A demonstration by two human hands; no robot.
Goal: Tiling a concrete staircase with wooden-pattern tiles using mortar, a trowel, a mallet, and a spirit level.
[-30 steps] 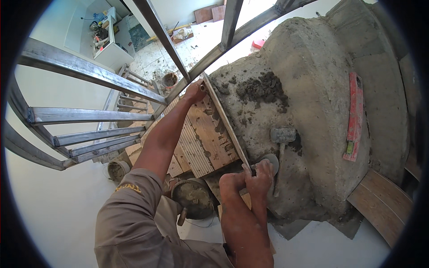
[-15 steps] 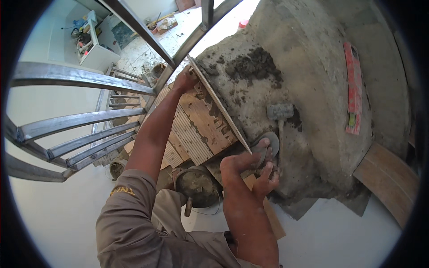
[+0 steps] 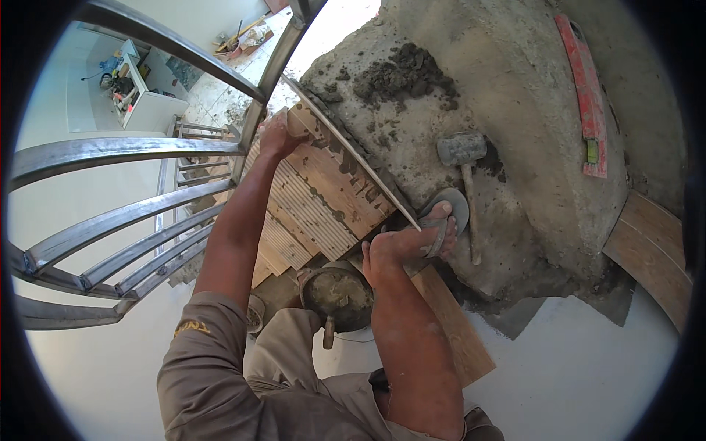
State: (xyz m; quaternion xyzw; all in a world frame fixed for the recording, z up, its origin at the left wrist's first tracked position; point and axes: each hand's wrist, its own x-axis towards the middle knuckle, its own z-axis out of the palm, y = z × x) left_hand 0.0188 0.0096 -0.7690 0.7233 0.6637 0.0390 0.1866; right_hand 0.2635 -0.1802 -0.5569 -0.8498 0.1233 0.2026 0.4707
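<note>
My left hand [image 3: 273, 134] reaches to the far left end of a wood-look tiled step [image 3: 331, 173], thumb and fingers apart, holding nothing visible. Wet mortar is smeared over the step. Along its right side a thin tile [image 3: 353, 153] stands on edge, seen almost edge-on, apart from the hand. Only some fingers of my right hand [image 3: 367, 263] show, stretched out at the left side of my bent bare knee; my leg hides the rest. My sandalled foot [image 3: 443, 220] rests on rough concrete beside the near end of the upright tile.
A mallet [image 3: 462, 151] lies on the concrete [image 3: 507, 220] near a mortar heap [image 3: 404, 72]. A red spirit level [image 3: 585, 103] lies farther right. A mortar bucket [image 3: 337, 294] with a wooden handle stands near my knees. Metal railing [image 3: 132, 151] borders the left. A loose wood-look tile [image 3: 460, 331] lies beside my leg.
My left hand has come off the upper end of the upright tile onto the step's left side. My right hand has gone from beside my foot to behind my knee. The view has shifted.
</note>
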